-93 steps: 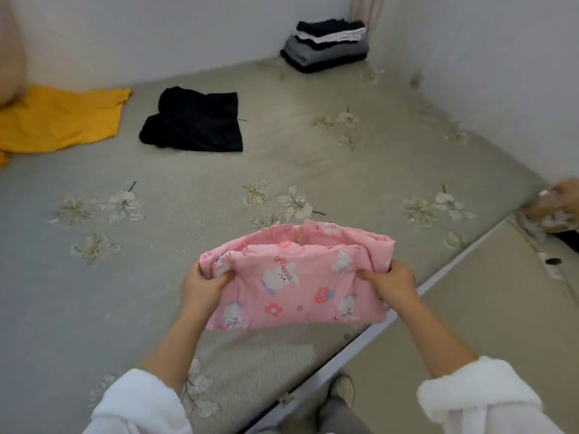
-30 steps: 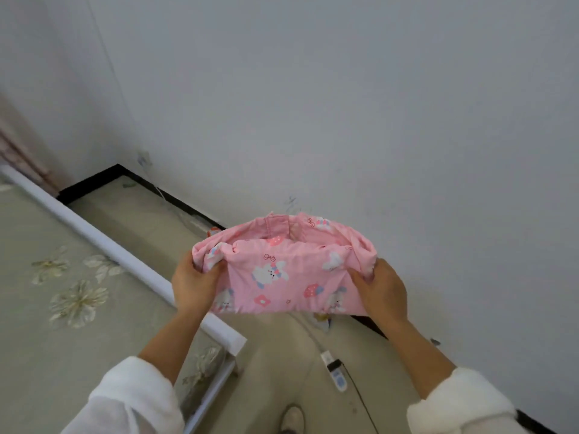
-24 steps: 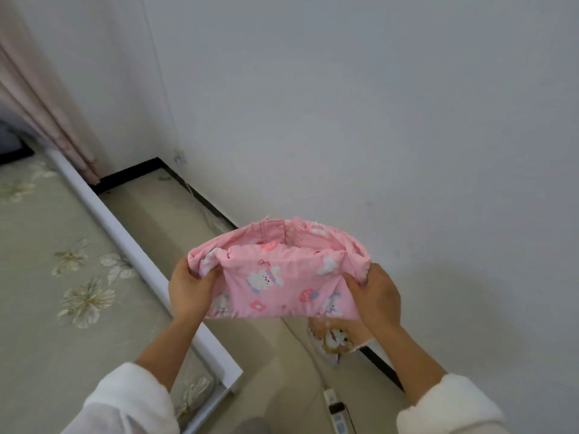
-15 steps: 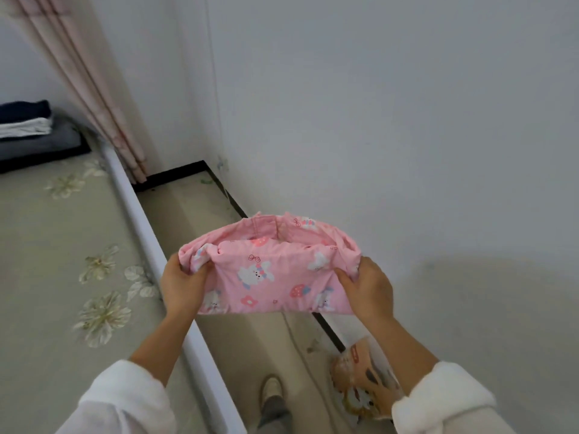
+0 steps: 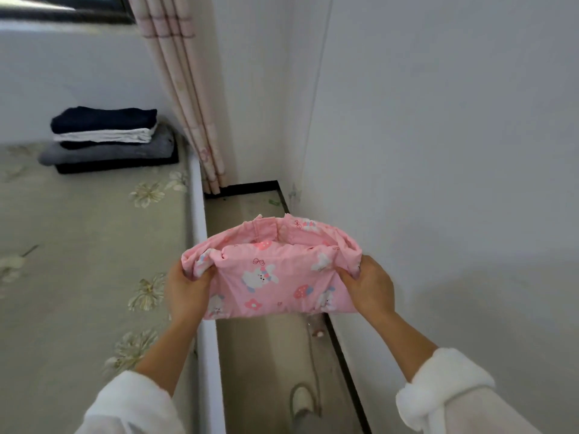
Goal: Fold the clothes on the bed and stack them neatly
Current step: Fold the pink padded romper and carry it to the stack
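A folded pink garment (image 5: 275, 274) with a bunny print hangs in the air over the gap between the bed and the wall. My left hand (image 5: 188, 289) grips its left end and my right hand (image 5: 369, 286) grips its right end. A stack of folded clothes (image 5: 106, 140), dark blue on top, then white, grey and black, sits on the bed (image 5: 78, 245) at the far corner by the wall.
The bed's white edge (image 5: 200, 239) runs from the far corner toward me. A pink striped curtain (image 5: 185, 89) hangs beyond the stack. A narrow floor strip (image 5: 266, 355) lies between bed and white wall (image 5: 438, 151), with my foot (image 5: 302, 402) and a cable on it.
The view has swung left from the wall back toward the bed, and the stack of folded clothes has come into view. Both hands keep the same hold on the pink garment.
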`<state>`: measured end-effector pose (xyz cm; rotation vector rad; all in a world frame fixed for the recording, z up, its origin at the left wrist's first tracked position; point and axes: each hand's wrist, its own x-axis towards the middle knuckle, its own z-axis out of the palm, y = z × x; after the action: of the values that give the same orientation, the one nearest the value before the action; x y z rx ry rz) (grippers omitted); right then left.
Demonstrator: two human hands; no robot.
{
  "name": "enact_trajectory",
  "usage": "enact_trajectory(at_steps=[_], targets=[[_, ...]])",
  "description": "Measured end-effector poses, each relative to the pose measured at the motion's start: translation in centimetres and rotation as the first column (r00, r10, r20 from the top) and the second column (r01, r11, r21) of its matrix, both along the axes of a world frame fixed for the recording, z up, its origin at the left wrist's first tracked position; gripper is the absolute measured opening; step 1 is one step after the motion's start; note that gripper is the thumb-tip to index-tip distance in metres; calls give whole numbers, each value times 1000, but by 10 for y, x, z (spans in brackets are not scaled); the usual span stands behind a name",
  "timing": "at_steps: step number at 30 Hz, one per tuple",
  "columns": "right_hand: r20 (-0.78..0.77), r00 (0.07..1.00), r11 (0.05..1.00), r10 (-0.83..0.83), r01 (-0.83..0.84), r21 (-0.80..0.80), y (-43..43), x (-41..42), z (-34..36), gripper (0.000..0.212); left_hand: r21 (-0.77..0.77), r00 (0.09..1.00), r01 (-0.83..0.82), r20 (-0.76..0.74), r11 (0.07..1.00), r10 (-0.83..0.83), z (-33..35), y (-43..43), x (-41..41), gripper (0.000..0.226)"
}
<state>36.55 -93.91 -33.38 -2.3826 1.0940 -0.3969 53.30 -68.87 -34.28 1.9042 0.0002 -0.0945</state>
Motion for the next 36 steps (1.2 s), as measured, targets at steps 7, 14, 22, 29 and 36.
enact_trajectory(at_steps=[7, 14, 22, 29, 36], targets=[[7, 987, 987, 158, -158, 31, -60, 147, -2, 37, -28, 994, -106, 31, 994, 107, 4, -39, 106, 20], [58, 960, 958, 275, -278, 61, -121, 307, 6, 35, 13, 975, -223, 19, 975, 223, 5, -82, 236, 24], [85, 901, 900, 426, -431, 66, -141, 469, 18, 38, 24, 930, -368, 6, 930, 368, 15, -86, 359, 38], [140, 837, 832, 529, -544, 111, -123, 629, 14, 35, -39, 889, -455, 37, 889, 457, 12, -59, 507, 30], [133, 791, 771, 597, -611, 181, -90, 801, 13, 39, -46, 861, -505, 42, 862, 506, 9, -19, 661, 27]])
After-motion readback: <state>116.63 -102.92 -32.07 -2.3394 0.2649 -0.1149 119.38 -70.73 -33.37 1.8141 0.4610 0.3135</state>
